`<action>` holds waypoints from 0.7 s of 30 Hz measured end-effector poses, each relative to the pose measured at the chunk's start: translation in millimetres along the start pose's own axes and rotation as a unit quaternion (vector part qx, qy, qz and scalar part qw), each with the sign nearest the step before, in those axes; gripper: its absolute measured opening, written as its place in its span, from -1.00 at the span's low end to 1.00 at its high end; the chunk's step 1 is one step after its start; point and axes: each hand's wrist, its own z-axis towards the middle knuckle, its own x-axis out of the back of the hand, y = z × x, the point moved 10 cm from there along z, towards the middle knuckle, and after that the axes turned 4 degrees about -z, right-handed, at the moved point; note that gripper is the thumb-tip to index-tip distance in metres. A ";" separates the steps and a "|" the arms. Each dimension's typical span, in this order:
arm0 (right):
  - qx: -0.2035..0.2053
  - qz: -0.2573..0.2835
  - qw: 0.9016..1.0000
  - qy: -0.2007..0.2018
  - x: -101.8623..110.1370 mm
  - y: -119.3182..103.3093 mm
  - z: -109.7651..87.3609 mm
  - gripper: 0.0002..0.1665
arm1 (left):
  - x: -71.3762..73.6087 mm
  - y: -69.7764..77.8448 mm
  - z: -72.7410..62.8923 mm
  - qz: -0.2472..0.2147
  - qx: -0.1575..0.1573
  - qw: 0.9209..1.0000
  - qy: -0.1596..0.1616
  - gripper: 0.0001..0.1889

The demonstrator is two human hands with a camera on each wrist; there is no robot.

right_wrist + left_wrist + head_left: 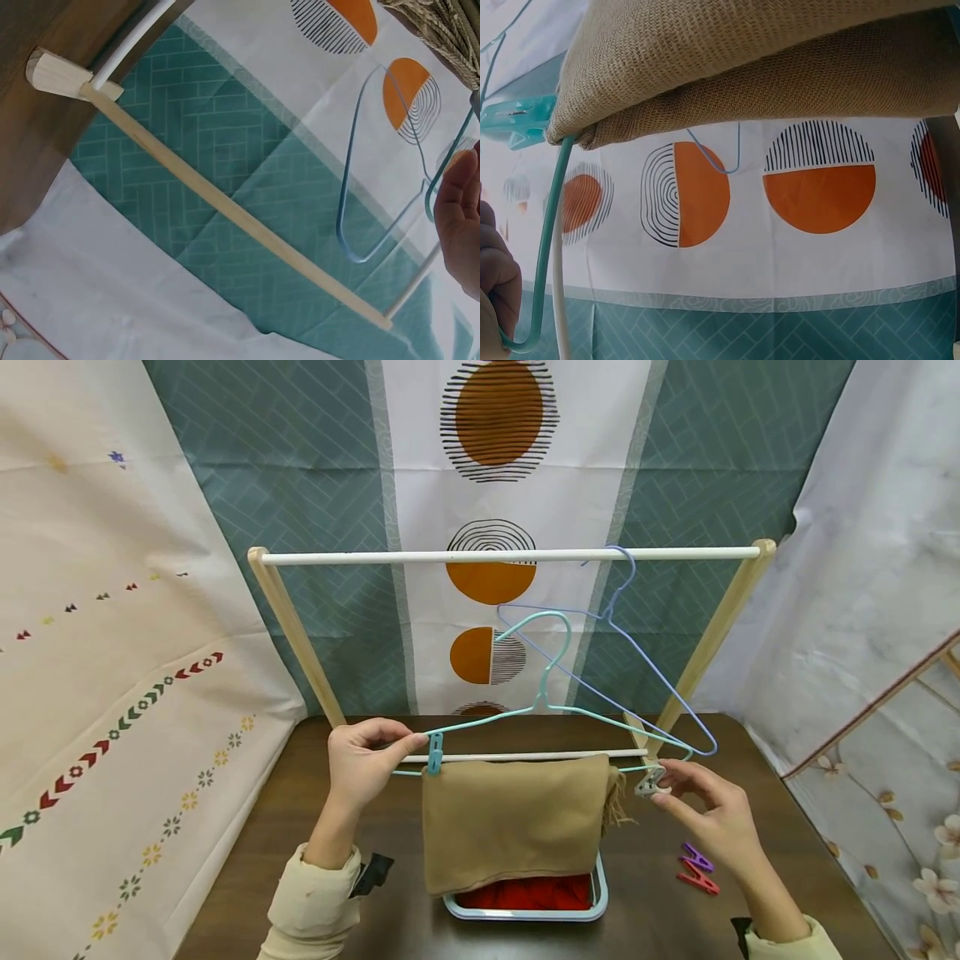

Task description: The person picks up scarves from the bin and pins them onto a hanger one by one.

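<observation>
A mint-green hanger (480, 722) is held up in front of the rack, a folded tan scarf (517, 827) with a fringed right edge draped over its lower bar. My left hand (363, 764) grips the hanger's left corner, beside a teal clothespin (435, 753) clamped at the scarf's left top edge. In the left wrist view that clothespin (521, 116) sits against the cloth's corner. Between thumb and fingers, my right hand (712, 806) pinches a whitish clothespin (648, 782) at the bar's right end, just beyond the fringe. The right wrist view shows fingers near the scarf's fringe (435, 34).
A wooden rack with a white top rail (360, 558) stands behind, a blue hanger (652, 664) hooked on its right part. Below the scarf, a white basket (525, 914) holds red cloth (536, 893). Purple (697, 857) and red (698, 878) clothespins lie on the table's right side.
</observation>
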 end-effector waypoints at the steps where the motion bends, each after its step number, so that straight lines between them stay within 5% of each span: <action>1: -0.007 -0.005 1.000 -0.001 -0.2 0.9 -0.2 -0.47 | -0.2 0.0 -0.4 -0.002 -0.003 1.000 0.001 -0.84; 7: -0.041 -0.034 0.999 -0.008 -1.4 4.6 3.6 -0.48 | -0.5 1.4 -0.3 -0.013 -0.019 1.000 0.005 -0.85; 21: 0.022 -0.017 0.998 0.054 -1.3 -6.3 13.6 -0.58 | -1.7 3.3 -0.4 -0.011 -0.018 1.000 0.003 -0.85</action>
